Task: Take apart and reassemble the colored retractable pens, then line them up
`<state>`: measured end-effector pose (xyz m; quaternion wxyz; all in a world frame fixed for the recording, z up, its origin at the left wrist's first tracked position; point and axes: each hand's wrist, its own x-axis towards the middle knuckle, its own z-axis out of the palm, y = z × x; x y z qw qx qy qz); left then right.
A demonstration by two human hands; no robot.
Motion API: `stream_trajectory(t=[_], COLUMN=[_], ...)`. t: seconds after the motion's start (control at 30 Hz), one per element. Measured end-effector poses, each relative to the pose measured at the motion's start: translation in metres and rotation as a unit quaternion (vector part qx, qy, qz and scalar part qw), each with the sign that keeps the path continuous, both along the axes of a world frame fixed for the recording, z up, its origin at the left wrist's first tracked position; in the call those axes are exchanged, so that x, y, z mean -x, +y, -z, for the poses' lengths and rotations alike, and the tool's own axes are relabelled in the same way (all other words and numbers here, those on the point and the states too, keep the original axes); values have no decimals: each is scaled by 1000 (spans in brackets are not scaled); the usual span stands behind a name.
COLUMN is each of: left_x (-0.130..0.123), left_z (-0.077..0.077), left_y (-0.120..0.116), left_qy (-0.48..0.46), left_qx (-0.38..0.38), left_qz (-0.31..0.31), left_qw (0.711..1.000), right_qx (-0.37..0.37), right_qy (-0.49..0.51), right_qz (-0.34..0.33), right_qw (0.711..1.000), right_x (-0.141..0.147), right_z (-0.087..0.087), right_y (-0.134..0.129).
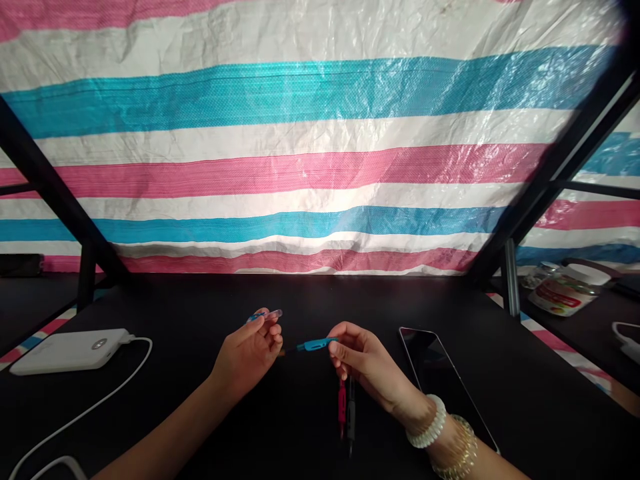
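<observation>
Nearest the wearer, a loop of white cable (85,415) lies at the lower left of the black table (275,427), and a white coil bracelet (431,423) and a gold-toned coil bracelet (461,451) circle the right wrist. Just beyond, a red pen (342,408) and a black pen (351,420) lie side by side on the table, their far ends under the right hand (364,357). To their right rests a dark-screened smartphone (447,380), slanting away. The right hand pinches one end of a blue pen part (318,344) with a clip, its other end pointing at the left hand (251,350). The left hand, palm turned up, grips a clear tube (273,315) with blue on it, probably a pen barrel. A white power bank (70,351) sits well to the left, plugged into the cable. Farther off, at the right, a white-lidded jar (569,289) lies beyond a black metal post (511,277); striped plastic sheeting (300,173) hangs behind the table.
</observation>
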<state>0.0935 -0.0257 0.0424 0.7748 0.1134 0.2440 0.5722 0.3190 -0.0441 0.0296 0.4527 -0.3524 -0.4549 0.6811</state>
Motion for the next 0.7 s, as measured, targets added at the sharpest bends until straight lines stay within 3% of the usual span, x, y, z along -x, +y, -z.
stream_trajectory(t=[0.17,0.43,0.7], left_x=[0,0,-3], left_z=[1,-1,5], left_y=[-1,-1,-4], left_qy=[-5,15,116], left_qx=[-1,4,-86], left_qz=[0,-18,-21], left_qw=[1000,1000,989], right_qx=[50,188,55], right_qy=[92,231,221], right_qz=[22,91,141], right_qw=[994,950,963], right_x=[0,-5,-6], right_z=[-1,2,-2], right_y=[2,12,9])
